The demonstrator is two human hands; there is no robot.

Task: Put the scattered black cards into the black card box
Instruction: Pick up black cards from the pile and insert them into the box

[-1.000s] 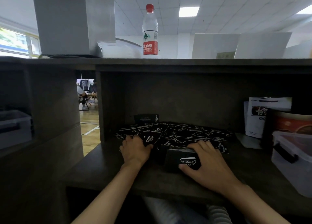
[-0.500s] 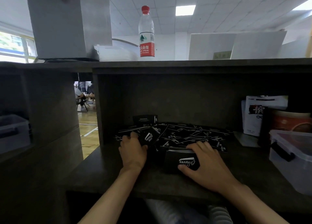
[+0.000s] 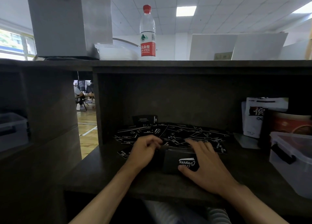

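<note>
On the dark shelf (image 3: 104, 176) inside the wooden cubby, the black card box (image 3: 175, 161) lies flat near the front edge, its white script logo facing up and upside down to the viewer. The right hand (image 3: 205, 163) holds it: the thumb curls against the near edge of the box, below the logo, and the fingers reach over its top to the far edge, so the box sits under the palm and to its left. The left hand (image 3: 143, 150) is just beside the box's left end, fingers curled at the far left corner of the box where a few cards meet it; motion blur hides whether those fingers pinch a card or only touch one. The scattered black cards (image 3: 190, 133) lie spread in an overlapping fan right behind the box and both hands, reaching towards the back wall, with one card (image 3: 124, 153) lying apart at the left, beside the left wrist. A small black sleeve (image 3: 145, 120) stands upright behind the pile. To the right stand a white pouch (image 3: 258, 119), a red tin (image 3: 290, 123) and a clear plastic bin (image 3: 293, 159). A water bottle (image 3: 147, 33) stands on the top board above.
</note>
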